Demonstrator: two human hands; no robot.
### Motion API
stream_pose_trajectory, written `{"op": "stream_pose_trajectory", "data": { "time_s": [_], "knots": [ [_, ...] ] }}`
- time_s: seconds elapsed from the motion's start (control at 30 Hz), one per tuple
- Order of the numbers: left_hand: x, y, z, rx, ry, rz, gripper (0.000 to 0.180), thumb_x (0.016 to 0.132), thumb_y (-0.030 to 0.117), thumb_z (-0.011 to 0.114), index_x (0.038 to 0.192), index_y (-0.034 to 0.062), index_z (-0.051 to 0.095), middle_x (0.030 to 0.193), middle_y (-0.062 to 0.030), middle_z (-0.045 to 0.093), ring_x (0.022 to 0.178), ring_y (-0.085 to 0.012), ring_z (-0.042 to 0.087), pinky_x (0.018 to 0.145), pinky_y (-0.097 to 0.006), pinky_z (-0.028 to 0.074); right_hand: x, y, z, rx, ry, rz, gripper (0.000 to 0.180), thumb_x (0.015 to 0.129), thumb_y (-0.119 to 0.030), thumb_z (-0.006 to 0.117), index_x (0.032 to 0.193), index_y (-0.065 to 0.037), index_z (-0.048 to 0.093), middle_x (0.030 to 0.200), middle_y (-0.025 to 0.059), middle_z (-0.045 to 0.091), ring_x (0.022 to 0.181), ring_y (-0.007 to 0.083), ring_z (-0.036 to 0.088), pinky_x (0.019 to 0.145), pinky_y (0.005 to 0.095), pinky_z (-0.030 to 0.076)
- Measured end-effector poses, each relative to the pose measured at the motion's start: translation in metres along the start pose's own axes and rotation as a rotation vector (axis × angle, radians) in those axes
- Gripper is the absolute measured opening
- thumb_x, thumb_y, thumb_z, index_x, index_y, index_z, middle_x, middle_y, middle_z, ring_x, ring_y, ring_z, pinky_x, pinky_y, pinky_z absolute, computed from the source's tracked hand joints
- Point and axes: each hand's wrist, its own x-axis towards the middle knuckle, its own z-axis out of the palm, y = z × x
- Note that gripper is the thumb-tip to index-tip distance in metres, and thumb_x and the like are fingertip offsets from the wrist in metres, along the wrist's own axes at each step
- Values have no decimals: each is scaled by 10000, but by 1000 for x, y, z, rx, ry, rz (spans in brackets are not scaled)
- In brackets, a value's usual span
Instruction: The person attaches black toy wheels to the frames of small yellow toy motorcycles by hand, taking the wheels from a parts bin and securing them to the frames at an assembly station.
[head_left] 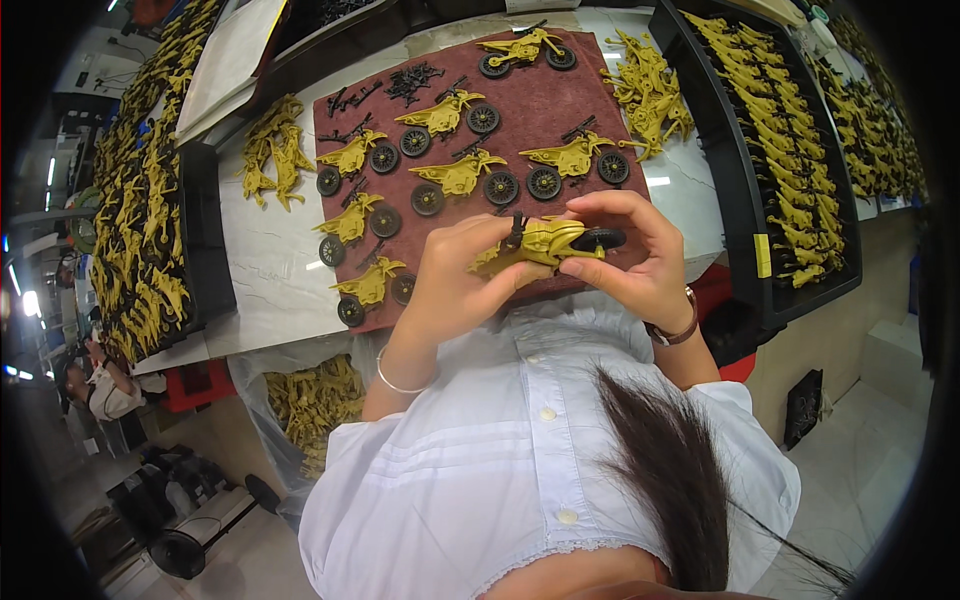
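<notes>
Closest of all, dark hair [660, 440] hangs over the white shirt [450, 470]. Far left, a black tray [208, 250] beside heaped yellow parts [140, 240]; next, a loose pile [275, 150] on the tabletop [262, 245]. Now the red cloth [545, 105], likely there to cushion the bikes [450, 178], spaced apart perhaps for easy picking. And here's the left hand [452, 272], thumb and forefinger pinching the held bike [550, 237] above the cloth's near edge! From the right, the right hand [645, 262] has its fingers curved around the wheel end, thumb and forefinger on opposite sides, seemingly to steady it. Further right, a second pile [650, 95], then another tray [722, 130], its frames [775, 150] ranked in rows, probably to save space.
</notes>
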Motion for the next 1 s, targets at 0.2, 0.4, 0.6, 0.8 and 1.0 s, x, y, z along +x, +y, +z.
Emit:
{"op": "stream_pose_trajectory", "data": {
  "time_s": [0.2,0.4,0.6,0.8,1.0],
  "knots": [
    [2,-1,4,83,55,156,296,626,92,770,886,2,659,739,-133,620,645,-288,570,595,-349,442,-3,-3,0,-54,36,-50,392,732,18,759,1080,18,580,1061,74,615,956,123,599,803,250,484],
    [-1,18,7,4,16,-15,334,680,125,791,962,0,665,777,-111,669,670,-223,642,595,-310,478,0,2,-2,3,9,-137,389,723,36,757,1065,9,572,1037,65,605,967,126,590,827,252,473],
    [-4,15,10,-102,113,37,392,720,32,769,1089,-11,644,956,-121,707,865,-168,690,750,-267,528,-1,-6,2,135,48,27,536,713,60,757,1186,6,513,1119,81,589,992,142,594,869,261,470],
    [-5,15,10,-160,148,-4,400,710,1,762,1093,-13,646,967,-121,703,866,-161,682,755,-268,525,0,-6,-8,-148,68,-115,253,767,-46,730,987,50,650,954,122,654,890,196,617,793,289,476],
    [-3,9,16,-434,120,-138,397,762,-44,705,1143,-42,595,1048,-115,674,950,-155,635,849,-296,504,0,-3,-5,-165,65,-104,352,811,-105,718,1109,45,606,1017,113,639,925,189,602,819,292,469]
  ]
}}
